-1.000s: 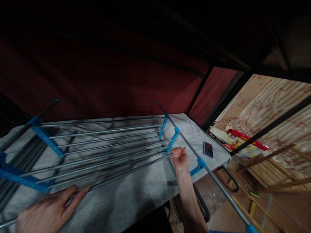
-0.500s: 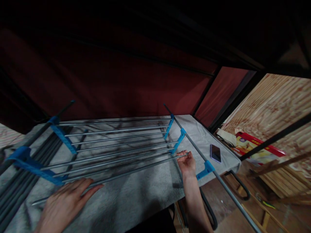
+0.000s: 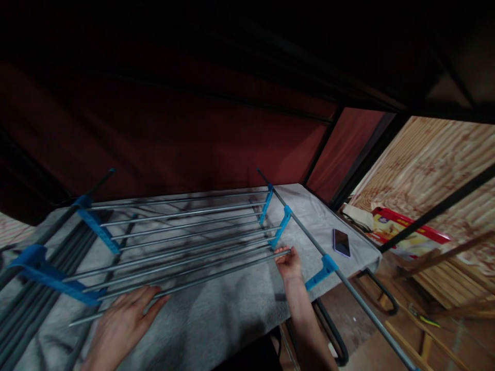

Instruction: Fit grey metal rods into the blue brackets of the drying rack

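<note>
A loose grey metal tube (image 3: pixel 216 279) lies across both of my hands at the front of a partly built rack. My left hand (image 3: pixel 129 319) grips it near its left end, thumb and fingers closed around it. At its right end my right hand (image 3: pixel 289 264) pinches the tube, palm turned up. Behind it, several parallel tubes (image 3: pixel 185 213) span between blue plastic brackets, such as the left bracket (image 3: pixel 50 275) and the right bracket (image 3: pixel 281 226). Another blue bracket (image 3: pixel 323 273) sits on the long right pole (image 3: pixel 359 299), right of my right hand, with no tube in it.
The rack rests on a grey cloth-covered table (image 3: pixel 216 330). More grey tubes (image 3: pixel 58 263) lie in a bundle at the left. A phone (image 3: pixel 341 242) lies at the right edge, a red and yellow box (image 3: pixel 410 232) beyond it. A dark red panel (image 3: pixel 193 144) stands behind.
Both hands and the held tube have shifted slightly; the tube's right end now sits a little further left and lower. The whole view has turned slightly too.
</note>
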Demonstrator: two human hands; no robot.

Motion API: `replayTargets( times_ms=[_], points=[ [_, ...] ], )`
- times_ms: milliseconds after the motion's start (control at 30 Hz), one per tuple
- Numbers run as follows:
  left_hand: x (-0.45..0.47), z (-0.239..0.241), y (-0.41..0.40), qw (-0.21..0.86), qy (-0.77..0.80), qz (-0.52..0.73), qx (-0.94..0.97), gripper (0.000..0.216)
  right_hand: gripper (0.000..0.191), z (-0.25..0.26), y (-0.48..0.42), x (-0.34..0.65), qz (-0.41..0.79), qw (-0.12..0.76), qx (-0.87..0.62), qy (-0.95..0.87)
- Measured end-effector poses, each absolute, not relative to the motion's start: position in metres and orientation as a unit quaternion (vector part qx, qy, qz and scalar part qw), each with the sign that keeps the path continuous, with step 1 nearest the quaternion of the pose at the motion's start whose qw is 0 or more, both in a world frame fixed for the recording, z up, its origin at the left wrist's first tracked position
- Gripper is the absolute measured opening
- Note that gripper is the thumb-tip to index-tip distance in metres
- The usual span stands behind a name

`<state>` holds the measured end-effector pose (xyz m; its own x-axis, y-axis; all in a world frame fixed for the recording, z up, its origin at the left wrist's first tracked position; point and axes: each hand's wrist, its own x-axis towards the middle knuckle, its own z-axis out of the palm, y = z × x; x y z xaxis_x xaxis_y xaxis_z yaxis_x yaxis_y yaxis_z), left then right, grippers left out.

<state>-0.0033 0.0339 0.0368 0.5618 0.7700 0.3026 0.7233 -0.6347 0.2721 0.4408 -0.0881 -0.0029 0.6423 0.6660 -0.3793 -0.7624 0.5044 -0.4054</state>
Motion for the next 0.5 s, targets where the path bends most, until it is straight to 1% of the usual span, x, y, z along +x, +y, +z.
replayTargets(
  times_ms=[100, 133, 267, 367, 500],
  points=[
    [-0.006, 0.005, 0.031, 0.099, 0.440, 0.156, 0.879, 0.048, 0.017, -0.031, -0.093, 0.431, 0.427, 0.853, -0.282, 0.099],
    [-0.008, -0.008, 0.029, 0.104, 0.452, 0.149, 0.873, 0.048, 0.018, -0.040, -0.094, 0.426, 0.423, 0.850, -0.292, 0.113],
    [-0.014, -0.048, 0.029, 0.096, 0.478, 0.142, 0.861, 0.045, 0.023, -0.068, -0.097, 0.412, 0.378, 0.857, -0.319, 0.144],
    [-0.019, -0.057, 0.033, 0.059, 0.481, 0.133, 0.865, 0.044, 0.026, -0.073, -0.097, 0.403, 0.367, 0.856, -0.345, 0.120],
    [-0.027, -0.058, 0.032, 0.032, 0.486, 0.131, 0.863, 0.041, 0.027, -0.079, -0.100, 0.394, 0.365, 0.852, -0.364, 0.088]
  ],
)
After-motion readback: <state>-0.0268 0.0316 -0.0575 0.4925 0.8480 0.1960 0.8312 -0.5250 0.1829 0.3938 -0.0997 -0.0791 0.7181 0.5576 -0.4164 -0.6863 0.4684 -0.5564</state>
